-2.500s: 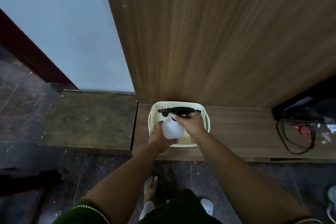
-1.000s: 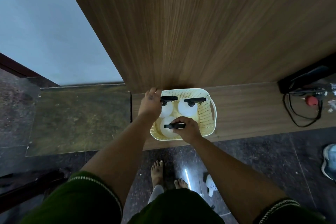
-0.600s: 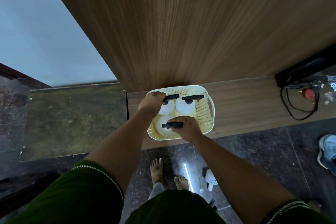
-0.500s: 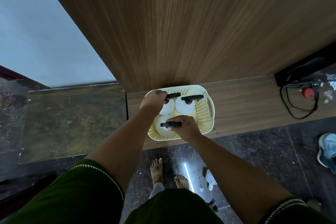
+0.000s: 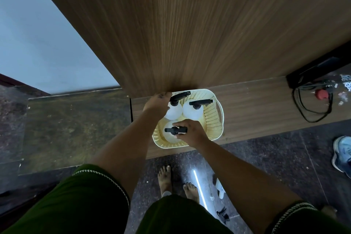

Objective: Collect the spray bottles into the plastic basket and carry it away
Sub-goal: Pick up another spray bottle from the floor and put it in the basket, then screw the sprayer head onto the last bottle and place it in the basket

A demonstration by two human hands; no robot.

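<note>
A cream perforated plastic basket point(image 5: 213, 118) sits on a low wooden ledge point(image 5: 256, 108) against a wood panel. Three white spray bottles with black trigger heads stand inside it: one at the back left point(image 5: 173, 112), one at the back right point(image 5: 194, 113), one at the front point(image 5: 170, 135). My left hand point(image 5: 156, 103) rests on the basket's left rim beside the back-left bottle; whether it grips the rim I cannot tell. My right hand point(image 5: 190, 132) is closed around the black head of the front bottle.
Black cables point(image 5: 311, 104) and a red plug point(image 5: 321, 94) lie on the ledge at the right. A dark stone slab point(image 5: 72, 123) adjoins the ledge on the left. A blue shoe point(image 5: 342, 154) sits on the dark floor at the right. My bare feet point(image 5: 165, 178) stand below the basket.
My right hand has set a third bottle into the front of the basket. My left hand moved from that bottle to the basket's left rim. Little has moved in the last half second.
</note>
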